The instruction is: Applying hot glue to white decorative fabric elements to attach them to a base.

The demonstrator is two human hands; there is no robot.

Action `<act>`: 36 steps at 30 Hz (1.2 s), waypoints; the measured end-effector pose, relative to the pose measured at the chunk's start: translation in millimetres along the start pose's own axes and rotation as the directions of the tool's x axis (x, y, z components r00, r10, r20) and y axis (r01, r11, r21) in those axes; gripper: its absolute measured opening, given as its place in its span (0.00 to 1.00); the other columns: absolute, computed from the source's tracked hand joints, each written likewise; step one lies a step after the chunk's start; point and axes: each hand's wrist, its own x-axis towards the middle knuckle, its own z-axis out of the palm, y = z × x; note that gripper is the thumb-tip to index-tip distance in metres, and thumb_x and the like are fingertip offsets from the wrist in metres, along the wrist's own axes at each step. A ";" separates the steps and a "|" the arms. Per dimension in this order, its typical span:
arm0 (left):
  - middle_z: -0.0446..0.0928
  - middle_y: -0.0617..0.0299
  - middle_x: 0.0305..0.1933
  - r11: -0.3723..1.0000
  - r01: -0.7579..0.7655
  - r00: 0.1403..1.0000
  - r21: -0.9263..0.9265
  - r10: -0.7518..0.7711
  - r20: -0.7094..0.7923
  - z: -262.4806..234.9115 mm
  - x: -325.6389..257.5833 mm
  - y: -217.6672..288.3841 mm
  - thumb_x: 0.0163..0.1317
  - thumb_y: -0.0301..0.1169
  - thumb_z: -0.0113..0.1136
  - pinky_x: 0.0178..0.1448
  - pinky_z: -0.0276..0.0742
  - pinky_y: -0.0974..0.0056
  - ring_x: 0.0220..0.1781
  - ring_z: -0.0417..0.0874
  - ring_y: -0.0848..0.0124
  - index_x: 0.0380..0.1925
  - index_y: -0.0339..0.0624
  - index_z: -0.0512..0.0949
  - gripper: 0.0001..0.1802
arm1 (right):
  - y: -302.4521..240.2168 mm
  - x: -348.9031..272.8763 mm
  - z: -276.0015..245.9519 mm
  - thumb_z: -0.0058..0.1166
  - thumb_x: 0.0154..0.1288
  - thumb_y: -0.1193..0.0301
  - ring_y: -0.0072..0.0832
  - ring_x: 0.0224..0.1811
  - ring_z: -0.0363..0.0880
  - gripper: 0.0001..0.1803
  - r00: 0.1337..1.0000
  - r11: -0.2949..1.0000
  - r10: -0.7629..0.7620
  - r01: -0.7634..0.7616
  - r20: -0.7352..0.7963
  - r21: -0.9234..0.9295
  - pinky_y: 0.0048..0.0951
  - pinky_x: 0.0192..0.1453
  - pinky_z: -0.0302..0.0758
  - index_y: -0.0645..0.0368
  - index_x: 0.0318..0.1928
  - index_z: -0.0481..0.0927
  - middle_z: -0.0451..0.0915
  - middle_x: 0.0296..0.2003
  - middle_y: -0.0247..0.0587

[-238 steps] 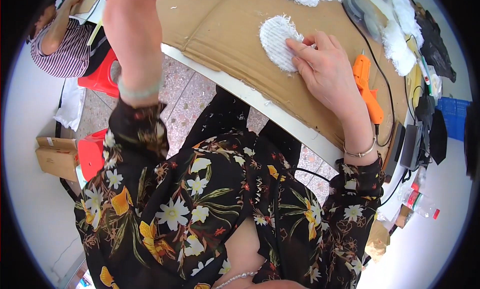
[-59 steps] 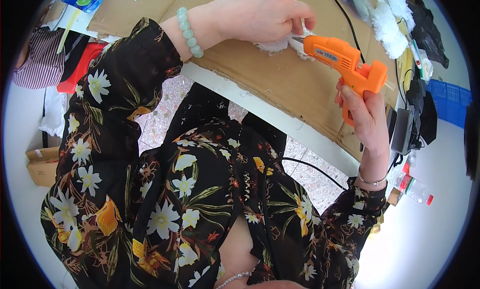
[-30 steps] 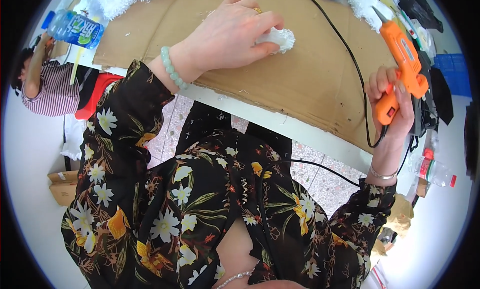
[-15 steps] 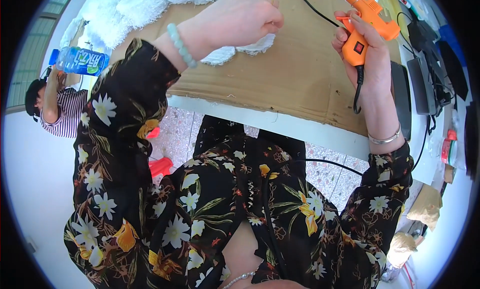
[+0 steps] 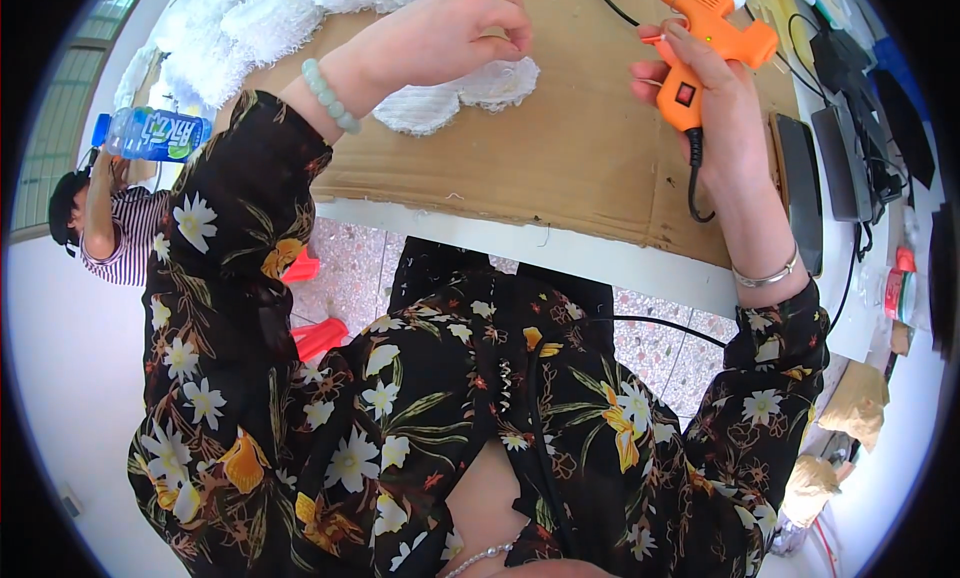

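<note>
My right hand [image 5: 735, 108] is wrapped round the handle of an orange hot glue gun [image 5: 722, 36], with a red switch on the grip and a black cord hanging from its base. The gun's nose points to the upper left. My left hand [image 5: 450, 33], with curled fingers pressed together, hangs over a white fluffy fabric piece [image 5: 425, 110] with rounded lobes. Whatever those fingers may hold is hidden. The white piece lies on a brown cardboard sheet [image 5: 560, 158] that covers the table.
A heap of white fluffy fabric [image 5: 235, 43] lies at the far left. By the left table side is a blue-labelled water bottle [image 5: 155, 134], with another person [image 5: 120, 218] beyond. At right are a dark phone-like slab [image 5: 800, 193], a grey box [image 5: 842, 163] and black cables.
Both my hands have shifted a little to the left, the glue gun moving with the right one. More of the white fluffy piece now shows below my left hand.
</note>
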 end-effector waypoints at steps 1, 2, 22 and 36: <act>0.77 0.56 0.32 1.000 -0.003 1.000 0.004 0.003 -0.002 -2.2 1.3 3.6 0.55 0.29 0.60 0.46 0.73 0.56 0.41 0.76 0.57 0.28 0.40 0.80 0.04 | -0.6 -0.2 2.2 0.51 0.69 0.66 0.26 0.34 0.81 0.15 1.000 1.000 -0.005 0.005 0.001 -0.002 0.26 0.36 0.78 0.65 0.48 0.74 0.80 0.43 0.42; 0.77 0.56 0.33 0.988 0.142 0.987 0.057 -0.146 0.063 -4.0 1.8 9.3 0.54 0.29 0.61 0.46 0.73 0.57 0.41 0.76 0.57 0.28 0.40 0.80 0.04 | 0.5 0.0 3.8 0.50 0.69 0.65 0.28 0.36 0.82 0.16 1.000 1.000 -0.007 0.008 0.015 -0.011 0.27 0.38 0.80 0.66 0.49 0.74 0.80 0.42 0.41; 0.79 0.61 0.34 0.740 0.651 0.757 -0.168 -0.621 0.201 4.7 1.5 13.0 0.63 0.26 0.57 0.46 0.73 0.66 0.39 0.79 0.67 0.35 0.37 0.79 0.05 | 14.2 1.6 33.9 0.51 0.68 0.70 0.35 0.56 0.75 0.13 0.989 1.000 -0.015 0.017 0.145 -0.007 0.40 0.51 0.84 0.67 0.48 0.72 0.74 0.49 0.44; 0.77 0.60 0.35 0.903 0.412 0.910 0.120 -0.401 -0.102 -11.4 -4.6 60.4 0.53 0.28 0.67 0.48 0.72 0.59 0.42 0.76 0.61 0.32 0.39 0.80 0.08 | 11.7 2.3 45.7 0.51 0.68 0.70 0.35 0.55 0.75 0.14 0.981 0.993 -0.065 0.045 0.185 0.109 0.42 0.49 0.85 0.66 0.49 0.72 0.74 0.48 0.43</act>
